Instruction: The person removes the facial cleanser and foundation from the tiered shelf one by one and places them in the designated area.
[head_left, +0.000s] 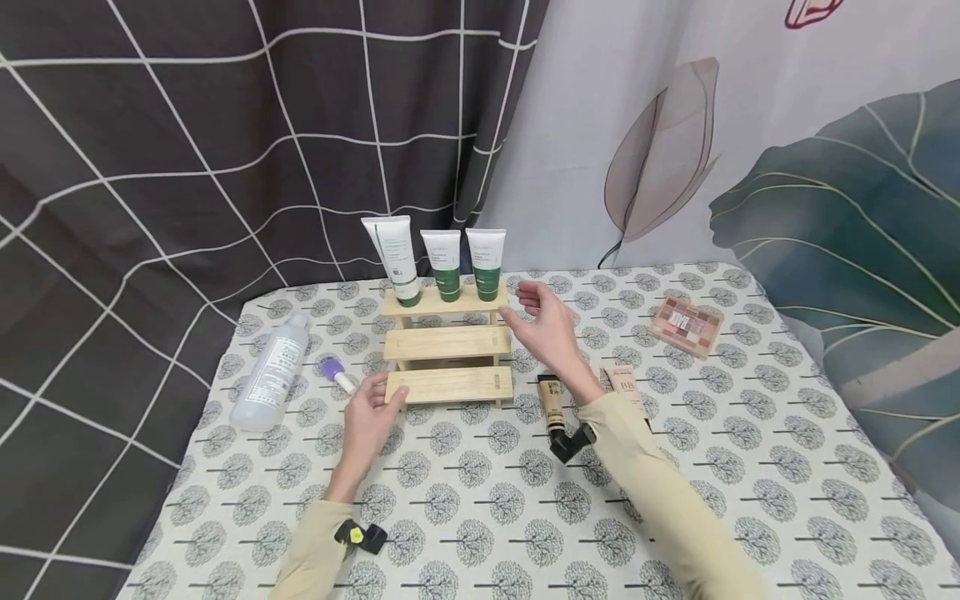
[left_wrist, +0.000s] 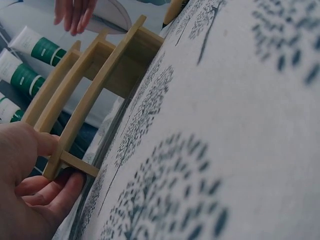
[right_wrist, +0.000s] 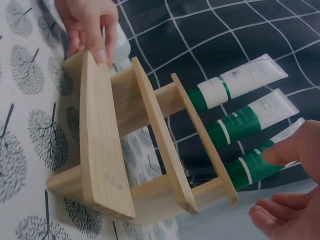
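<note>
A three-tier wooden display rack [head_left: 448, 386] stands at the back middle of the table. My left hand [head_left: 366, 427] grips the left end of its lowest step, thumb on top and fingers curled beneath, as the left wrist view shows. On the top tier, three white-and-green squeeze tubes stand on their caps: a taller, leaning left tube [head_left: 392, 258], a middle tube [head_left: 443, 265] and a right tube [head_left: 487, 265]. My right hand [head_left: 551, 329] is at the rack's right side, fingers loosely bent and holding nothing. Its thumb overlaps the right tube [right_wrist: 252, 165] in the right wrist view.
Left of the rack lie a clear bottle [head_left: 272, 375] and a purple-headed brush [head_left: 332, 368]. Near my right forearm lie a gold-and-black tube [head_left: 551, 404] and a pink BB tube [head_left: 624, 385]. A makeup palette [head_left: 686, 325] lies farther right. Curtains hang behind the table.
</note>
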